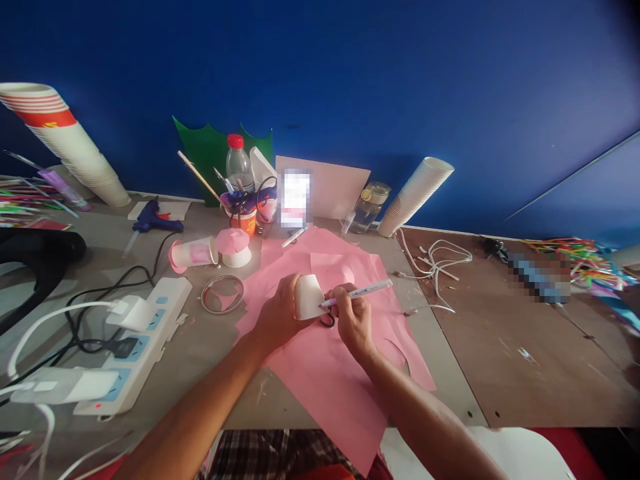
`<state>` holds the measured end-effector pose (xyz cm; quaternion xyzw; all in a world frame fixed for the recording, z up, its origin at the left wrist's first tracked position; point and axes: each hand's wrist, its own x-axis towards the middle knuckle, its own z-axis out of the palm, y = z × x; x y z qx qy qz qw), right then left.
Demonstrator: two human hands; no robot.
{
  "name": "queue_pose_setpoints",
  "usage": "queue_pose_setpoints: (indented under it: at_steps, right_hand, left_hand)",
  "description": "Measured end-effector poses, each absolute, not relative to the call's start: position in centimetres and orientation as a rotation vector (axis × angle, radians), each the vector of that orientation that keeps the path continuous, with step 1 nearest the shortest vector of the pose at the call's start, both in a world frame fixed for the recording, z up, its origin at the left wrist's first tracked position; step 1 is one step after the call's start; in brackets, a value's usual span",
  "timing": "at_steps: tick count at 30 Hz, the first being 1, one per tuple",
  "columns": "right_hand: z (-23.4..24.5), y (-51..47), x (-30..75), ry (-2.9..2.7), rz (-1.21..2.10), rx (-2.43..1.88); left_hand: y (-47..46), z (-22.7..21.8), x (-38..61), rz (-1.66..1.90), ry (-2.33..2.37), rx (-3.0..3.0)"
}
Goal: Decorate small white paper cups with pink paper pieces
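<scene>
You've got a white paper cup [309,297] wrapped in your left hand [277,315], fingers closed around its side, and it's up off the sheet, just above your grip's lower edge. That's a light, thin-walled piece: squeeze hard and the wall will dent, so the body is fine for a gentle hold, with the rim the stiffer spot. Its long axis runs roughly away from you, leaning slightly; I can't tell which end is the mouth. Your right hand [353,321] is pressed together, pinching a white marker [363,291] between thumb and fingers, its tip at the cup's wall. Black-handled scissors [327,321] sit right under the grip on a pink paper sheet [320,393]. Left of your hands, there's a tape roll [223,294]; a pink-covered cup [193,254] lies beyond it.
</scene>
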<state>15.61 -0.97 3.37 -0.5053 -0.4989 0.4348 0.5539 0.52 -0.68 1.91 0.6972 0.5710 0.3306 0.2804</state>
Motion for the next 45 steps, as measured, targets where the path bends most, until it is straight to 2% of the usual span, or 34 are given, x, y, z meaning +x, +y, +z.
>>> queue_pose_setpoints:
  at_steps: [8,20,27,45]
  right_hand:
    - [2.9,-0.9,15.7,-1.133,1.147,-1.107]
    - [4.0,-0.6,15.6,-1.092,0.969,-1.234]
    - [3.8,-0.4,15.5,-1.053,0.998,-1.094]
    - [2.4,-0.8,16.0,-1.720,0.515,-0.975]
  left_hand:
    - [-0.7,1.8,0.5,0.883,1.530,1.876]
    - [-0.5,1.2,0.2,0.915,1.496,1.907]
    - [-0.5,1.4,0.1,0.954,1.512,1.886]
    - [-0.4,0.8,0.0,1.124,1.479,1.664]
